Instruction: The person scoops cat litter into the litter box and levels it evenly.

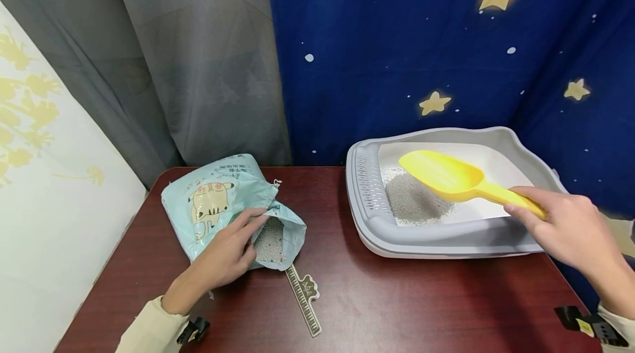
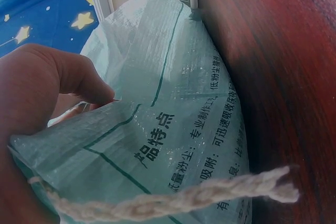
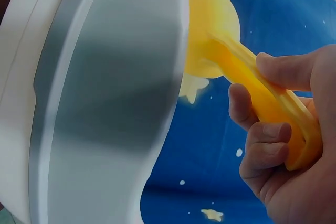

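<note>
My right hand (image 1: 570,226) grips the handle of a yellow scoop (image 1: 446,174), fingers and thumb wrapped round it in the right wrist view. The scoop's bowl shows bare yellow and overlaps the litter box (image 1: 364,176) in the head view. Grey cat litter (image 1: 414,198) lies heaped at the left of the box's white floor. On the left, a light blue bag of cat litter (image 1: 213,198) lies with its mouth towards me, grey granules inside. My left hand (image 1: 225,256) pinches the bag's rim; in the left wrist view its thumb (image 2: 86,80) bends over the plastic.
A ruler-like strip (image 1: 305,298) with a bear shape lies on the dark red table (image 1: 387,303), by the bag's mouth. Behind hang a grey curtain (image 1: 208,55) and a blue star-patterned curtain (image 1: 377,55). A white wall panel (image 1: 54,176) borders the left side.
</note>
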`<state>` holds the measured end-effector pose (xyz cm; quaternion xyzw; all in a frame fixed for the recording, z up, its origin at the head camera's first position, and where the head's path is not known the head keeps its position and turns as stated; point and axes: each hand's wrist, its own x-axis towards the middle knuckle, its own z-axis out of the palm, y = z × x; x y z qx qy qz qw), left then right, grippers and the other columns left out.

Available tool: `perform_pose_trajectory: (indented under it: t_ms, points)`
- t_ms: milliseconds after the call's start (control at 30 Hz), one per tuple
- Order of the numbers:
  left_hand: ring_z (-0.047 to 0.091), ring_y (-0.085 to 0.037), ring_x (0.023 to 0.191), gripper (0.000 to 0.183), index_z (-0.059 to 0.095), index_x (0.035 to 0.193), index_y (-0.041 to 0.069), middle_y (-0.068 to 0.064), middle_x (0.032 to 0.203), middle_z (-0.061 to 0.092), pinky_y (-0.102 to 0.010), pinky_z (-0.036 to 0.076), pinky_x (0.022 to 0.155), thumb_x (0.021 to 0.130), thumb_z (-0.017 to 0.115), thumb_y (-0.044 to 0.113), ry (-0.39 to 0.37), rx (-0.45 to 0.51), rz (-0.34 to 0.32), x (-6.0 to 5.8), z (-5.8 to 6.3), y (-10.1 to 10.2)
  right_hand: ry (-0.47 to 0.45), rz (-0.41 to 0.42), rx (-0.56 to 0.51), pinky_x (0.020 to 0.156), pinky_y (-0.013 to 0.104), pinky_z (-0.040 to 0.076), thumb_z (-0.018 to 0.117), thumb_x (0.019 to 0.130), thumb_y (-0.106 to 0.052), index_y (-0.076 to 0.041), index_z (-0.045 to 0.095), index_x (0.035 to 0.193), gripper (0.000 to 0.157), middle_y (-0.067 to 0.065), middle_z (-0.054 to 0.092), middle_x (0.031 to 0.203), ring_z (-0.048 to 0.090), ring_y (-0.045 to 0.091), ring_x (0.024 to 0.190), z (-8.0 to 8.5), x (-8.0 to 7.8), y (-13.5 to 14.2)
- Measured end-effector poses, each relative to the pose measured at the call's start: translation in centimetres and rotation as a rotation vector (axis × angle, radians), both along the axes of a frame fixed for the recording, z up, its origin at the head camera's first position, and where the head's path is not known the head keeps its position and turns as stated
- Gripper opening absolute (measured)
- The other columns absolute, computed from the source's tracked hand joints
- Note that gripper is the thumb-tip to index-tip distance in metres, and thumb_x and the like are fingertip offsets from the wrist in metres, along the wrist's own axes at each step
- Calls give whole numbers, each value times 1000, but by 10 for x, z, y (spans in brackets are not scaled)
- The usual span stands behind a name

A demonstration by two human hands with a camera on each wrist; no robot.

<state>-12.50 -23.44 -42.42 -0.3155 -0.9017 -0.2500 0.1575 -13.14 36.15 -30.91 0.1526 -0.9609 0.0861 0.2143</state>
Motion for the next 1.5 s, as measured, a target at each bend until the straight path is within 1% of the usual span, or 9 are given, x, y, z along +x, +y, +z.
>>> perform_pose_trajectory:
  t_ms: [133,267,433,533,733,933,1167,1333,1500]
  points:
    - [58,-12,93,65,64,148,-3,-10,151,57,-28,49,74,84,63,-14,3,-2,0,0,0,0,9,21,-4,55,31,33,80,98,-22,-1,79,119,29,-7,58,69,42,13,60,1,1,-8]
    - [57,-11,92,65,64,148,-3,-10,152,57,-28,49,73,84,63,-14,4,-2,1,1,0,0,31,33,-15,55,33,37,82,95,-19,-1,80,117,28,-4,67,74,46,12,62,1,2,-16]
    - [57,-11,92,65,64,148,-3,-10,151,57,-28,49,73,84,63,-14,6,-3,2,1,0,-1,36,44,-48,56,34,40,84,93,-17,-3,81,116,27,-5,66,74,50,12,63,-1,2,-27]
    - [55,-10,88,65,64,147,-4,-10,151,57,-28,48,73,84,63,-14,4,-3,0,1,0,-1,19,48,-67,58,36,41,84,94,-17,-4,81,117,27,-3,68,77,52,15,65,-3,2,-34]
    - [53,-7,84,64,64,148,-3,-10,151,57,-27,47,72,84,63,-14,-2,1,-2,1,0,0,4,62,-94,59,34,39,84,94,-18,-7,81,120,29,-4,68,78,51,17,67,-4,2,-46]
    - [56,-11,89,65,64,148,-4,-10,152,57,-28,48,73,84,64,-14,1,-1,-2,1,0,-1,21,89,-117,60,36,40,85,92,-17,-6,83,118,29,-3,71,80,54,18,68,-5,-1,-55]
    - [58,-13,95,65,63,149,-3,-10,153,56,-30,49,76,85,63,-14,-11,1,0,0,0,0,12,107,-135,59,33,39,85,92,-16,-5,82,121,31,-6,67,77,52,15,67,-6,-2,-70]
    - [59,-14,98,64,64,148,-4,-9,153,56,-30,50,77,85,64,-14,-15,0,3,0,0,-1,14,137,-150,61,36,41,84,93,-16,-7,82,122,31,-5,67,79,54,17,68,-8,-3,-83]
    - [58,-13,96,64,64,147,-4,-9,152,56,-30,50,76,84,64,-14,-13,0,4,0,0,-1,3,172,-168,64,39,44,84,94,-16,-6,81,124,32,-3,69,83,56,18,71,-12,-3,-98]
